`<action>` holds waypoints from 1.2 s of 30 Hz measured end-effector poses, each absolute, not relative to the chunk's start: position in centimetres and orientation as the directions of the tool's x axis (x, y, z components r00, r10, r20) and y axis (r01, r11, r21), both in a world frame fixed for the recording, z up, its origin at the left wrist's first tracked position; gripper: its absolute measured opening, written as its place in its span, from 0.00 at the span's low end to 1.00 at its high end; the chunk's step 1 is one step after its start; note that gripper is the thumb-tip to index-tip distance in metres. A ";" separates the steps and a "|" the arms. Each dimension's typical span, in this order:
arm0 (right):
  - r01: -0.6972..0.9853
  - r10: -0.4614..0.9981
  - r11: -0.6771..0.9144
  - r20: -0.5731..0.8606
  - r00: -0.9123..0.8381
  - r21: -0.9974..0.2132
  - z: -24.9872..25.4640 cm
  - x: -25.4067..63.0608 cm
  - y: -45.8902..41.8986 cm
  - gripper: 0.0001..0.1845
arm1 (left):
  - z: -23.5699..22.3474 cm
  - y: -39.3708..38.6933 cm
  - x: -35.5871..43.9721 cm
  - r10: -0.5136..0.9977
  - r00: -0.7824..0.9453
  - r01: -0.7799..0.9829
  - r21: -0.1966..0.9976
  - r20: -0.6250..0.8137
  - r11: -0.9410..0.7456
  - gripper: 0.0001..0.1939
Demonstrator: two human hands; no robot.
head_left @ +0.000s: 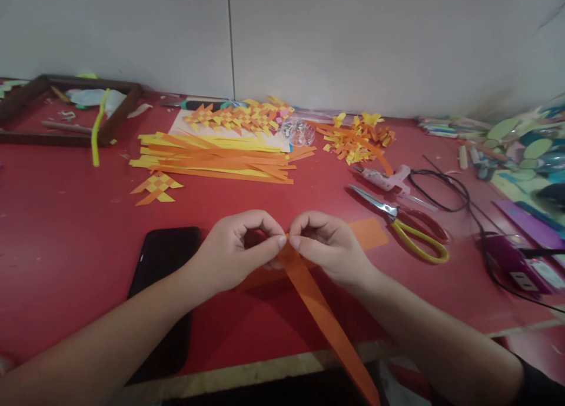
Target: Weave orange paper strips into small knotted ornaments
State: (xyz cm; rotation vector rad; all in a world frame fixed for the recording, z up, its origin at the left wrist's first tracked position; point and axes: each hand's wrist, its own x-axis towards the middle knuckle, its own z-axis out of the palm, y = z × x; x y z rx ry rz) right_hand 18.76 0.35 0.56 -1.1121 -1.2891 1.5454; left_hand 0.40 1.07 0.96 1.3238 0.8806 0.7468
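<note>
Both hands meet over the red table, pinching the upper end of a long orange paper strip (326, 315). My left hand (241, 247) closes thumb and forefinger on one side of that end. My right hand (329, 247) does the same on the other side, the fingertips almost touching. From there the strip slants down to the right, past the table's front edge. More orange paper (371, 233) lies flat on the table behind my right hand. A woven orange and yellow paper fish (158, 188) rests to the left, beyond a black phone (170, 265) partly covered by my left forearm.
A pile of orange and yellow strips (212, 157) lies ahead, with woven fish (238, 117) behind it. Paper offcuts (359, 138) sit at back right. Nearer are a pink glue gun (388, 179), its black cable, and scissors (399, 220). A wooden frame (119, 109) stands back left.
</note>
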 end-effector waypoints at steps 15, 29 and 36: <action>-0.010 0.952 -0.160 -0.152 -0.266 -0.987 0.5 18.8 0.5 0.03 | 0.7 2.0 0.0 0.984 0.161 -0.091 0.992 -0.073 0.088 0.07; 0.025 0.959 -0.204 -0.205 -0.194 -0.979 0.7 18.8 0.3 0.03 | 1.3 2.2 0.1 0.971 0.071 -0.243 0.940 -0.230 0.240 0.19; 0.003 0.970 -0.132 -0.129 -0.205 -0.991 0.5 18.4 0.1 0.06 | 1.2 1.8 0.4 0.688 0.522 -0.090 0.769 -0.505 0.633 0.18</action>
